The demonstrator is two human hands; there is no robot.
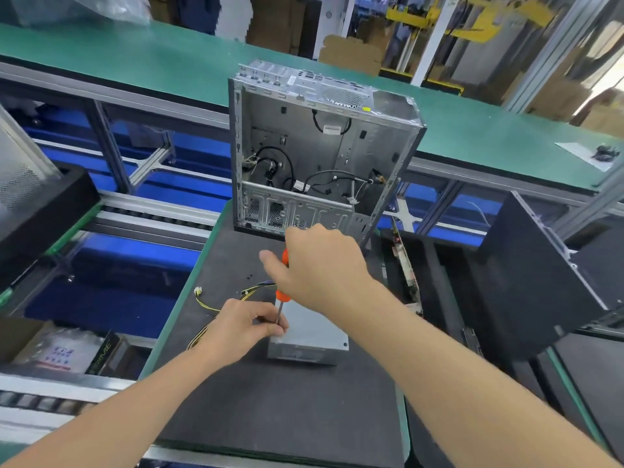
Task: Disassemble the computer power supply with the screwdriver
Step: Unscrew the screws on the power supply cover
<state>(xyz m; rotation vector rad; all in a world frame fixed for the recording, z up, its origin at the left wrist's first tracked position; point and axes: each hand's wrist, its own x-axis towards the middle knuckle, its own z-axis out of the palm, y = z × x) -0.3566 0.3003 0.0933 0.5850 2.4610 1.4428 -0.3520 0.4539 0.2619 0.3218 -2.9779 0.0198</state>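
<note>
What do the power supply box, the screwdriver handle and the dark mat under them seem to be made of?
The power supply box: bare grey sheet metal, dull sheen, folded edges. The screwdriver handle: probably plastic, glossy bright orange. The mat: likely foam or rubber, matte dark grey, no reflections.

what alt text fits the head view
A person's right hand grips an orange-handled screwdriver upright over a grey power supply on a dark mat, while the left hand pinches its shaft. An open computer case stands behind.

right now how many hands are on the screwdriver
2: the right hand grips the orange handle of the screwdriver; the left hand pinches its shaft over the power supply.
</note>
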